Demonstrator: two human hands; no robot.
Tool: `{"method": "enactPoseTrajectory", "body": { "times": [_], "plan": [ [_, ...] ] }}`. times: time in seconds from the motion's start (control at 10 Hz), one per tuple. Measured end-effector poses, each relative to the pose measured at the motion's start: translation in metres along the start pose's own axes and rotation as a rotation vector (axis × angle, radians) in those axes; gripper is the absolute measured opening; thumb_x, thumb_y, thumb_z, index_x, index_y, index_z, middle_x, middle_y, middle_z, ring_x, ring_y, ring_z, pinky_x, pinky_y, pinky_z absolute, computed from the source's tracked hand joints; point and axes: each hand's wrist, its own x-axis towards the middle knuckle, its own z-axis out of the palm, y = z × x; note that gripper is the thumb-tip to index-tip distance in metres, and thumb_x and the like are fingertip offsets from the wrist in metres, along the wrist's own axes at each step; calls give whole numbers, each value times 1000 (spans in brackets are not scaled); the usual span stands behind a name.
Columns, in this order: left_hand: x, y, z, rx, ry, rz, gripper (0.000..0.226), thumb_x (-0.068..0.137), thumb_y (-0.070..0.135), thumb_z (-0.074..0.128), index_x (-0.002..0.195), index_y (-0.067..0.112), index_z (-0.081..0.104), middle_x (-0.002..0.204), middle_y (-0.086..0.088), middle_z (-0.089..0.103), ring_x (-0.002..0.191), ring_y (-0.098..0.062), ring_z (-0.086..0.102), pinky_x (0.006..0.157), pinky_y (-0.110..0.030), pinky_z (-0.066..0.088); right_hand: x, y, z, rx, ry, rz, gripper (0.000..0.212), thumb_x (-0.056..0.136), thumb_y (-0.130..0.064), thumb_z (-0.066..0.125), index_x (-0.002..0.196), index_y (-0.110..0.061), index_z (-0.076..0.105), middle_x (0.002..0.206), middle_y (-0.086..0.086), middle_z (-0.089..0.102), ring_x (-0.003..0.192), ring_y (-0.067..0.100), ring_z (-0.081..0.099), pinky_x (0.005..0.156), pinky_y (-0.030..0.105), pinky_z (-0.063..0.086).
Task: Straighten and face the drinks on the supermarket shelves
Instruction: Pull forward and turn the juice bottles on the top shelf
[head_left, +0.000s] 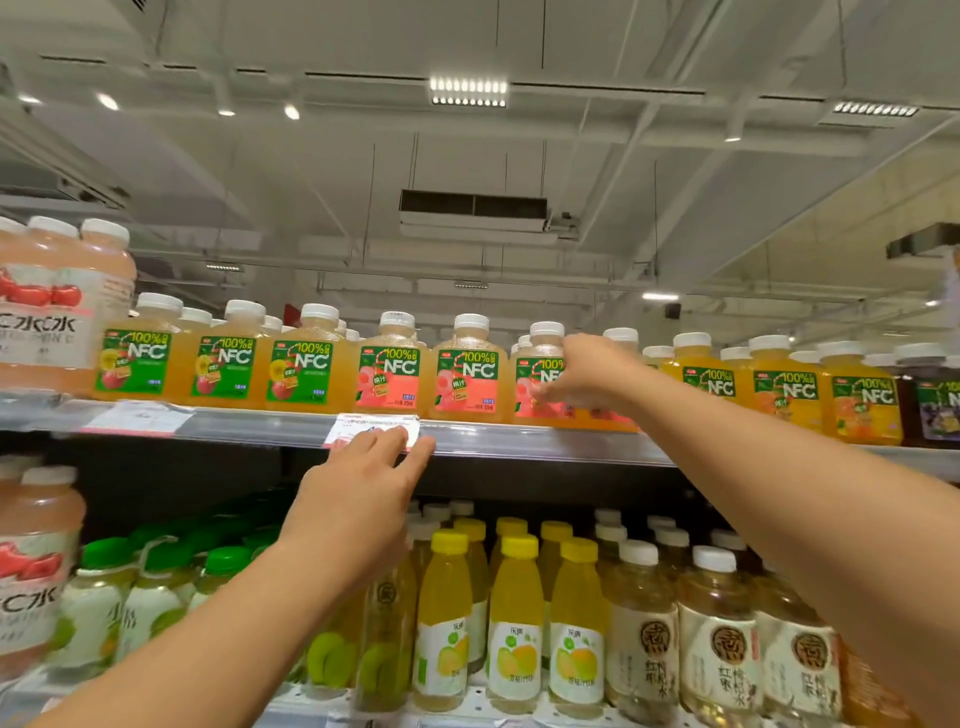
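Observation:
A row of NFC juice bottles stands along the top shelf (519, 441): green-label ones (306, 364) at left, pink-label peach ones (470, 371) in the middle, orange ones (782, 387) at right. My right hand (589, 371) reaches up onto a pink-label bottle (537, 379), fingers wrapped over its front and hiding much of the label. My left hand (363, 493) is raised below the shelf edge, fingers fairly straight, fingertips touching the white price tag (358, 423) on the shelf rail.
Large pinkish multi-pack bottles (57, 306) crowd the far left. The lower shelf holds green-capped bottles (150, 597), yellow-capped bottles (511, 623) and pale tea bottles (719, 634). A dark-label bottle (935, 405) ends the top row at right. A second tag (137, 415) sits at left.

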Motion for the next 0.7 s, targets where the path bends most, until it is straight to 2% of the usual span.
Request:
{"method": "enactPoseTrajectory", "body": {
  "times": [0.1,0.2,0.3,0.4,0.5,0.6,0.7],
  "plan": [
    [0,1,4,21,-3,-7,79,85,27,52,151,30,9,150,1,25,133,-24,26,95,-38,43,-3,-2,15,8,82,27,47,82,-37,72,115,-11,51,108,9,63,90,24,58,69,32,44],
    [1,-1,7,35,19,11,82,83,26,54,151,29,8,151,0,23,133,-26,26,95,-38,43,0,-5,21,2,98,59,60,85,-33,71,130,-7,42,125,13,55,110,29,55,82,36,44],
    [0,-2,10,38,38,41,83,81,26,58,151,26,14,149,-3,29,130,-27,32,92,-37,45,-8,-10,29,49,127,91,74,88,-26,69,145,-3,27,146,14,37,128,31,45,100,41,41],
    [-2,-4,10,33,93,71,78,83,30,59,150,23,21,145,-4,36,128,-28,36,94,-39,44,-44,-10,47,175,332,-5,55,92,-19,62,141,-12,38,141,6,41,127,25,45,101,35,39],
    [-4,-8,12,-7,83,102,78,85,38,56,150,23,16,148,-5,30,132,-29,30,101,-43,39,-94,0,67,156,304,-88,43,101,-26,44,144,-17,43,148,0,44,137,18,37,113,35,27],
    [-1,-9,9,-47,9,126,88,83,40,56,151,22,2,154,-7,16,140,-30,15,112,-47,23,-147,9,80,75,197,-74,53,103,-32,38,153,-24,24,160,-10,15,148,9,6,120,35,3],
    [-14,-13,-2,-66,-115,123,95,84,39,53,151,21,-12,161,-8,-8,147,-30,-8,119,-50,3,-237,14,99,162,61,106,61,100,-36,45,154,-31,16,159,-17,10,146,3,7,118,28,8]
  ]
}}
